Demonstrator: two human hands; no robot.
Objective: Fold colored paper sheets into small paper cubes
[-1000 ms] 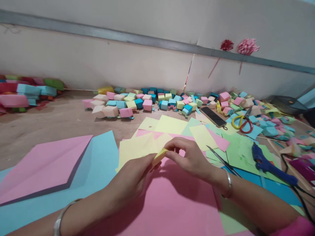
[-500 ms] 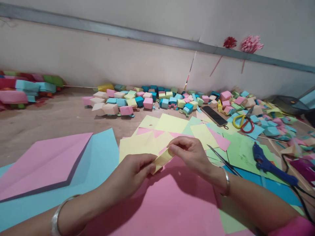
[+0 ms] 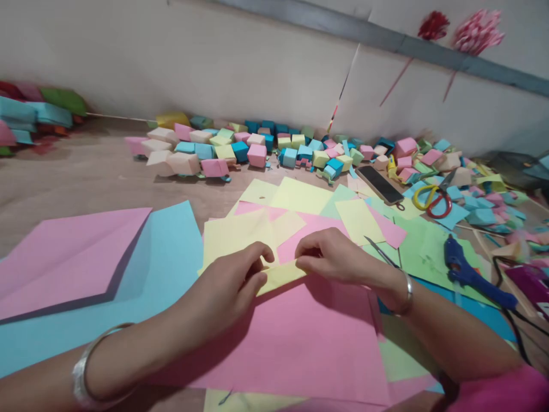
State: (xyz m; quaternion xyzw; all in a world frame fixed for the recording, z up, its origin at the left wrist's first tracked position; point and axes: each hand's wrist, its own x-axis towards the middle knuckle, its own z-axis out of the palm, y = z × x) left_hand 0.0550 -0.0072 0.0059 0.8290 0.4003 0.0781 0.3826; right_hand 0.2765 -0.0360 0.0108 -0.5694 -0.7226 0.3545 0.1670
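Holding yellow strip (image 3: 283,276), ends partly covered

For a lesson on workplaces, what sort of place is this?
Probably a papercraft workspace: the glue gun, red-and-yellow scissors and many paper cubes point to it.

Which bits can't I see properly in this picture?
In the head view:
Yellow strip: ends partly hidden by the left hand and right hand.
Purple object: cut off by the right edge.
Pink sleeve: cut off by the bottom edge.
Pink flower: blurred, fine details lost.
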